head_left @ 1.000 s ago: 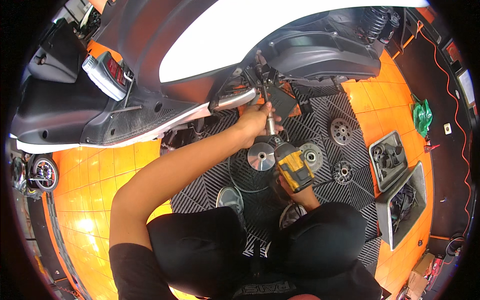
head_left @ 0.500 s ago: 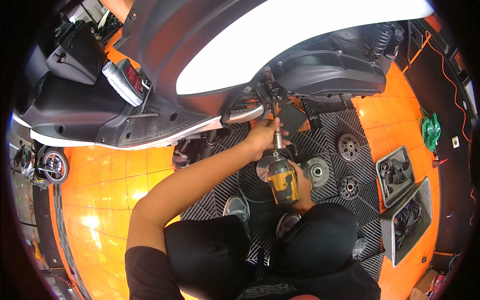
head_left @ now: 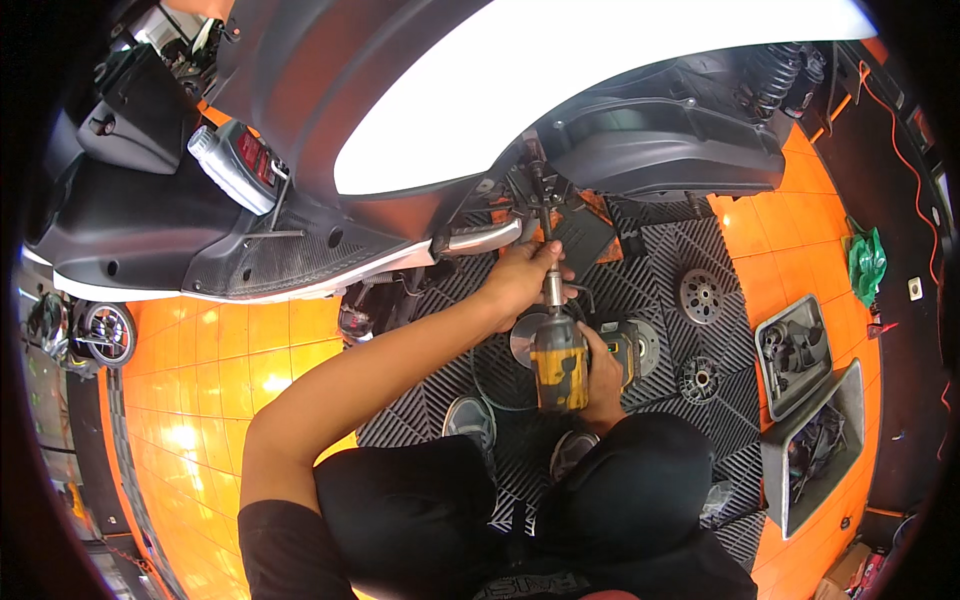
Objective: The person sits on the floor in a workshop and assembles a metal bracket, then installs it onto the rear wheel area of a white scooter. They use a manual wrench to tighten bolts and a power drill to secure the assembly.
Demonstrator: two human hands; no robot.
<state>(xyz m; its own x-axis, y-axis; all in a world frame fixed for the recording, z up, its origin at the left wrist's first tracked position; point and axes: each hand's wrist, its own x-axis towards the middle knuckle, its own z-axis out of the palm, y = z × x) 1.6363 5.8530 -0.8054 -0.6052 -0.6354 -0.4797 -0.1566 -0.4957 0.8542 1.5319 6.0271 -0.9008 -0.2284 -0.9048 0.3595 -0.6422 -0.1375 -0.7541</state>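
My right hand is closed round the grip of a yellow-and-black cordless impact wrench, held in front of my knees. A long extension bar runs from the wrench's nose up to the underside of a scooter with a white and dark grey body. With its fingers round the bar, just above the silver socket, my left hand grips it. The bar's far end goes in among dark parts beside the black engine cover; its exact contact point is hidden.
Round metal clutch parts lie on the black ridged mat. At right stand a tray of parts and a deeper grey bin. A silver bottle and a hex key rest on the scooter's footboard. Orange tiles surround the mat.
The impact wrench has turned in my right hand, so its battery end now shows at the right. My left hand stays on the extension bar. The view has shifted slightly.
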